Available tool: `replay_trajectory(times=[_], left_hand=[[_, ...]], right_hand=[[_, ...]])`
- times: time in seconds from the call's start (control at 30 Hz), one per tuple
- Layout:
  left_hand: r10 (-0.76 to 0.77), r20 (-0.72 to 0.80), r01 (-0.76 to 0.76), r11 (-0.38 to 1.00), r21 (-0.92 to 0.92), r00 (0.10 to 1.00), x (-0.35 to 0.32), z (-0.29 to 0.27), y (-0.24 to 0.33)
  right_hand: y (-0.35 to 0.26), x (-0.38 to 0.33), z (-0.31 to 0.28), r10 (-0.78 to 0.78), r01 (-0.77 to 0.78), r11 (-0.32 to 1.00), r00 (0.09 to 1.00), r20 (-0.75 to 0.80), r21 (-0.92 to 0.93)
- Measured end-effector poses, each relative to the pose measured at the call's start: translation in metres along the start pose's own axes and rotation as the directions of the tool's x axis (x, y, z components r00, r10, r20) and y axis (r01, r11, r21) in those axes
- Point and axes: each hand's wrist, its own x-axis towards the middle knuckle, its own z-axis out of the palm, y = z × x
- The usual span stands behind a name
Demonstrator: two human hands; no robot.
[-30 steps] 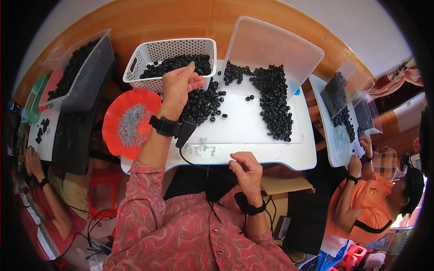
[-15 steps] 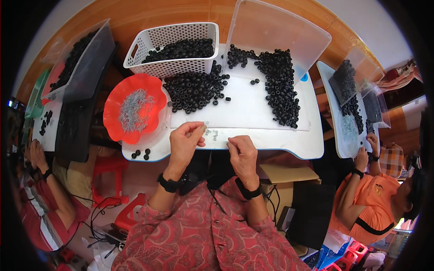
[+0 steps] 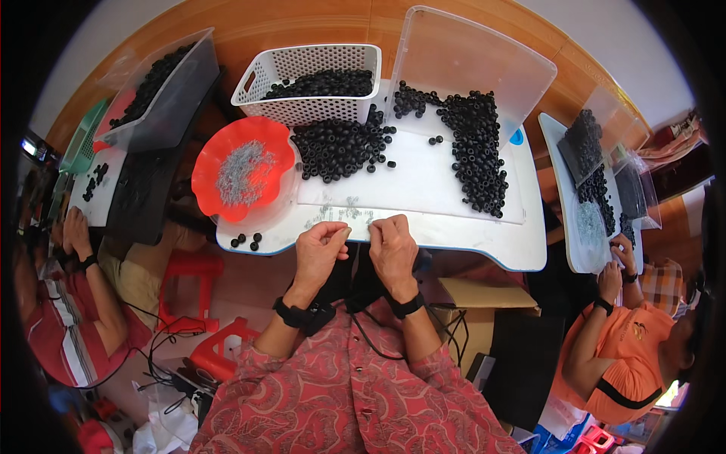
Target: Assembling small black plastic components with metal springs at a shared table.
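Note:
My left hand (image 3: 321, 256) is at the table's front edge, its thumb and index finger pinched together. Whatever sits in that pinch is too small to make out. Close on its right, my right hand (image 3: 392, 248) is also pinched, and its fingers hide what they may hold. A narrow gap separates the two hands. Just beyond them lie scattered small clear-grey pieces (image 3: 350, 206) on the white table (image 3: 469, 239). To the left, a red scalloped bowl (image 3: 203, 181) holds a heap of small grey pieces (image 3: 243, 173). Black bead-like parts (image 3: 338, 148) are piled past my hands.
A white perforated basket (image 3: 321, 113) of black parts and a tilted clear bin (image 3: 473, 64) stand at the back. Black parts (image 3: 478, 155) spill from the bin. Several loose ones (image 3: 240, 239) lie at the front left. People work at tables on the left (image 3: 76, 234) and right (image 3: 616, 352).
Both hands have come closer together and a little nearer to me. The view has shifted, so the table sits slightly further right and lower. More of the scattered small pieces now show.

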Motion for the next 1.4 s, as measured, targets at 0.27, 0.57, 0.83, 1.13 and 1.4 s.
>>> replay_trajectory(times=[0.27,0.57,0.83,1.13,1.4], left_hand=[[0.022,-0.022,-0.020,0.996,0.089,1.000,-0.006,0.007,-0.004],[0.089,0.140,-0.106,0.987,0.119,0.986,0.014,0.021,-0.007],[-0.038,0.191,0.033,0.999,0.030,0.981,0.018,0.017,-0.007],[-0.084,0.232,0.092,0.996,-0.022,0.969,0.018,0.022,-0.001],[-0.097,0.243,0.092,0.995,0.031,0.965,0.019,0.030,-0.004]], right_hand=[[0.013,-0.002,0.002,0.017,-0.010,0.988,0.999,-0.040,0.157],[0.008,-0.002,-0.012,0.052,-0.068,0.933,0.997,0.055,0.354],[0.005,-0.002,-0.022,0.070,-0.103,0.883,0.994,0.089,0.457],[0.003,0.000,-0.024,0.092,-0.131,0.875,0.990,0.104,0.467],[0.004,0.004,-0.028,0.090,-0.115,0.871,0.993,0.075,0.477]])
